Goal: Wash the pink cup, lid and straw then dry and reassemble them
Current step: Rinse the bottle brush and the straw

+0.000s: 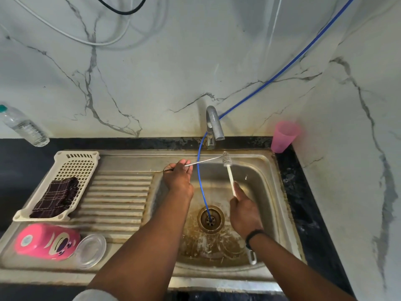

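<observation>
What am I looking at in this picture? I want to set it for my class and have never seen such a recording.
There is no machine here. The one picture comes from a camera worn on a person's head, looking down at their two bare hands over a steel kitchen sink. The left hand holds a thin metal straw. The right hand holds a small white straw brush, its bristles meeting the straw's end. On the draining board at the left lie a pink cup on its side and a clear lid. Behind them a cream basket holds a dark checked cloth.
</observation>
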